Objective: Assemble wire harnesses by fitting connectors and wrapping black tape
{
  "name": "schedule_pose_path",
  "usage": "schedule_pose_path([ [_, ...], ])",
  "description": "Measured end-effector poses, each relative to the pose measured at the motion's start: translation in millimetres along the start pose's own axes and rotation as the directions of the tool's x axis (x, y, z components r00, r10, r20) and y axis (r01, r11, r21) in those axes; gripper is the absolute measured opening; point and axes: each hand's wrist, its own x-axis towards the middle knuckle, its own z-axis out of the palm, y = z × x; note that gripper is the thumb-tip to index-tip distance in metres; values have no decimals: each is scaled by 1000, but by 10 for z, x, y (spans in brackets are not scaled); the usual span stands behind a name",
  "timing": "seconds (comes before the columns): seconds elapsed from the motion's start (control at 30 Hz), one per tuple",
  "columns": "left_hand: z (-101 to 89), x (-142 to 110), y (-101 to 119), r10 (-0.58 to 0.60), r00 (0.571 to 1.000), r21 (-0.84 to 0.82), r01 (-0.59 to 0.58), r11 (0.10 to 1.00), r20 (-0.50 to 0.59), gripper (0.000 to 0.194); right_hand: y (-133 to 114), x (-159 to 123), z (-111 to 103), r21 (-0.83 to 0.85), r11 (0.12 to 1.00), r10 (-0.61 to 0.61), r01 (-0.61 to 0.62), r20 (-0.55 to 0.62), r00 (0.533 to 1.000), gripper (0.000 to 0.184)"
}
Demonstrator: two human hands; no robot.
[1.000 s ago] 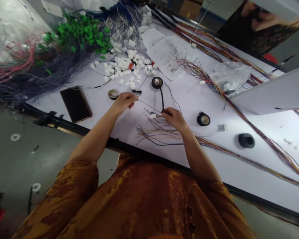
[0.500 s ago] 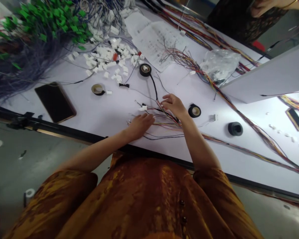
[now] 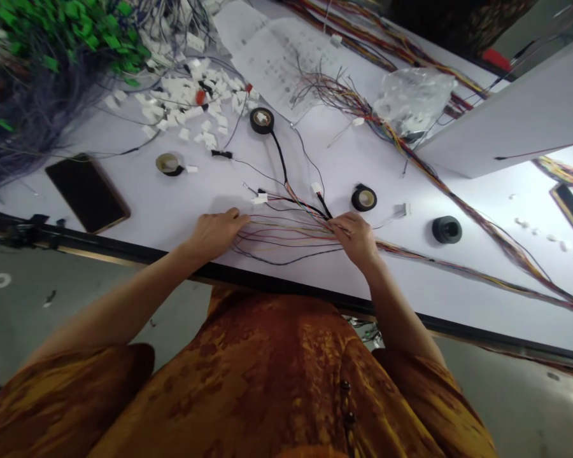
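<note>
Loose wires (image 3: pixel 291 236) of several colours stretch across the table between my two hands. My left hand (image 3: pixel 218 231) is closed around their left ends. At the branching point of the bundle, my right hand (image 3: pixel 356 236) pinches the wires together. Just beyond it a short black-taped branch with a white connector (image 3: pixel 316 189) points away from me. Another white connector (image 3: pixel 260 198) lies between the hands, a little farther back. A black-wrapped branch leads to a roll of black tape (image 3: pixel 262 120). A second black tape roll (image 3: pixel 364 198) rests beyond my right hand.
A phone (image 3: pixel 88 193) and another tape roll (image 3: pixel 169 164) lie at left. Behind them are piled white connectors (image 3: pixel 186 105) and green-tagged wires (image 3: pixel 76 38). Printed sheets (image 3: pixel 277 57), a plastic bag (image 3: pixel 413 102) and a long harness (image 3: pixel 439 181) occupy the back and right. A white panel (image 3: pixel 510 108) stands at right.
My left hand has moved left and now grips the wire ends. My right hand has come nearer and closed on the bundle. The black-taped branch with a white connector now shows beyond it.
</note>
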Motion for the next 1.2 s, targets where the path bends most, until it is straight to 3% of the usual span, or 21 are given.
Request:
schedule_pose_path([
  [0.1, 57, -14, -51, -73, 997, -38, 72, 997, -27, 41, 30, -39, 74, -92, 995, -29, 30, 11, 1000, 23],
  [0.2, 112, -86, -179, -152, 985, -104, 143, 984, -82, 45, -2, 3, 106, -41, 999, -9, 8, -28, 1000, 23],
  [0.3, 65, -221, -369, -98, 993, -303, 73, 950, -68, 44, -56, 166, 136, 54, 996, 72, -67, -99, 992, 23],
  [0.37, -36, -269, -445, -45, 997, -506, 3, 862, -70, 41, -77, 332, 177, 85, 990, 123, -114, -121, 985, 23],
  [0.43, -155, -205, -421, -87, 989, -721, -29, 692, -123, 36, -82, 504, 233, 122, 981, 166, -153, -99, 981, 23],
  [0.5, -246, 4, -295, -208, 969, -913, -40, 405, -134, 32, -89, 642, 289, 173, 966, 203, -192, -48, 978, 19],
  [0.6, -288, 516, -28, -324, 943, -983, 17, -184, 77, 14, -149, 742, 366, 234, 950, 219, -208, -23, 975, 15],
  [0.63, -284, 696, 51, -319, 935, -950, 54, -307, 157, 9, -184, 754, 392, 241, 951, 210, -194, -42, 977, 15],
  [0.7, -272, 993, 170, -336, 913, -890, 58, -453, 231, 15, -267, 768, 449, 248, 955, 183, -160, -73, 980, 14],
  [0.77, -270, 1156, 238, -350, 906, -865, 34, -500, 237, 14, -355, 799, 512, 287, 945, 181, -157, -57, 982, 13],
  [0.83, -277, 1179, 265, -362, 911, -874, -4, -485, 197, 10, -439, 864, 578, 400, 893, 223, -205, 3, 975, 13],
  [0.97, -258, 1002, 222, -397, 914, -908, -98, -408, 80, 17, -613, 1048, 693, 650, 686, 310, -326, 145, 940, 10],
  [1.1, -195, 841, 96, -454, 889, -910, -142, -390, 56, 26, -779, 1236, 795, 690, 656, 251, -305, 181, 951, 12],
  [1.2, -155, 785, 4, -470, 882, -912, -160, -378, 40, 26, -817, 1395, 851, 711, 579, 285, -400, 283, 916, 12],
])
